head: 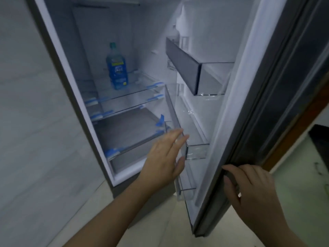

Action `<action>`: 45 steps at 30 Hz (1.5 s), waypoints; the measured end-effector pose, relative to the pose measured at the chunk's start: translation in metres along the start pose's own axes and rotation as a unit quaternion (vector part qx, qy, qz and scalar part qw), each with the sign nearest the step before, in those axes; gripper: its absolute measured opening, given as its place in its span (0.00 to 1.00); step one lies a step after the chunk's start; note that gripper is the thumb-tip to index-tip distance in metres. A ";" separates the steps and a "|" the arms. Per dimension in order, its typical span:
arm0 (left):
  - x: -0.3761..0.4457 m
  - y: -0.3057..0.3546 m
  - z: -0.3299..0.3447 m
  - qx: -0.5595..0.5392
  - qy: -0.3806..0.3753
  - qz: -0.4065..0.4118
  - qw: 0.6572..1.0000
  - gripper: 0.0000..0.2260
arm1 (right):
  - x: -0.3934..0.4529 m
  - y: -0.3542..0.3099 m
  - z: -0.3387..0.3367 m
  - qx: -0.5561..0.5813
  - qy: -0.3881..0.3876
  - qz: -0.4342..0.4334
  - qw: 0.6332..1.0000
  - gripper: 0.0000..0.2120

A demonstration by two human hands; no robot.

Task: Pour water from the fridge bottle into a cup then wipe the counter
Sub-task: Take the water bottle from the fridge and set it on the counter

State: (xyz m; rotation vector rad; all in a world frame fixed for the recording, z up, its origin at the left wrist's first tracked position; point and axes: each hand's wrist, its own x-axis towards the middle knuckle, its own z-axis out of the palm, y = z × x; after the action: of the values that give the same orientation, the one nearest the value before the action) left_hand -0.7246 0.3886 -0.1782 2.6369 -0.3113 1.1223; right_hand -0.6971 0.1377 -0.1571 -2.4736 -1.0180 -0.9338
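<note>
The fridge stands open. A blue-labelled water bottle [117, 67] with a green cap stands upright on a glass shelf [128, 93] inside, alone. My left hand [164, 157] hovers with straight fingers in front of the lower shelves, well below and right of the bottle, holding nothing. My right hand [249, 189] grips the edge of the open fridge door [236, 139], fingers curled round its rim. No cup or cloth is in view.
Clear door bins [197, 148] and a grey-fronted bin [183, 65] line the inside of the door, right of my left hand. A pale wall [32, 122] flanks the fridge on the left. A dark counter corner [320, 139] shows at the far right.
</note>
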 end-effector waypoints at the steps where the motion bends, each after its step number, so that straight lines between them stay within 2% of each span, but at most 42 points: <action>1: 0.010 0.006 0.008 0.004 -0.026 0.006 1.000 0.24 | -0.001 0.011 -0.003 0.001 -0.004 0.013 1.000 0.17; 5: 0.032 0.033 0.041 -0.022 -0.089 0.018 0.996 0.24 | 0.002 0.051 -0.019 0.012 -0.007 0.065 0.998 0.18; 8: 0.047 0.053 0.060 -0.030 -0.110 0.038 0.993 0.25 | 0.012 0.072 -0.030 0.053 0.033 0.096 0.993 0.19; 13: 0.078 0.068 0.080 -0.016 -0.149 0.084 0.985 0.29 | 0.042 0.093 -0.031 0.083 0.059 0.057 0.993 0.19; 16: 0.078 0.065 0.088 -0.017 -0.165 0.082 0.983 0.30 | 0.066 0.103 -0.012 0.099 -0.001 0.065 0.993 0.22; 21: 0.068 0.043 0.089 0.039 -0.165 0.017 0.985 0.28 | 0.089 0.120 0.024 -0.020 -0.157 0.095 0.983 0.23; 25: 0.069 0.022 0.083 0.055 -0.180 -0.033 0.982 0.28 | 0.097 0.141 0.029 -0.054 -0.152 0.115 0.980 0.23; 30: 0.075 0.002 0.066 0.091 -0.198 -0.100 0.971 0.30 | 0.099 0.157 0.037 -0.067 -0.184 0.142 0.970 0.22; 33: 0.081 -0.015 0.054 0.145 -0.195 -0.131 0.961 0.32 | 0.098 0.164 0.045 -0.067 -0.140 0.139 0.978 0.19; 37: 0.086 -0.030 0.033 0.206 -0.207 -0.146 0.945 0.32 | 0.102 0.160 0.053 -0.025 -0.004 0.115 0.993 0.20; 39: 0.086 -0.039 0.021 0.229 -0.209 -0.154 0.938 0.32 | 0.111 0.149 0.061 0.014 0.039 0.081 0.996 0.21; 42: 0.085 -0.060 0.003 0.257 -0.211 -0.155 0.930 0.31 | 0.135 0.128 0.078 0.073 0.055 0.010 0.996 0.22; 45: 0.084 -0.087 -0.016 0.258 -0.217 -0.171 0.926 0.33 | 0.165 0.099 0.097 0.112 0.044 -0.023 0.993 0.22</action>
State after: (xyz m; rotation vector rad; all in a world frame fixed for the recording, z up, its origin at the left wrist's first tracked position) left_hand -0.6529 0.4677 -0.1193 3.2126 0.4199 0.5465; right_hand -0.4937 0.2012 -0.1216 -2.2154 -1.0893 -0.8823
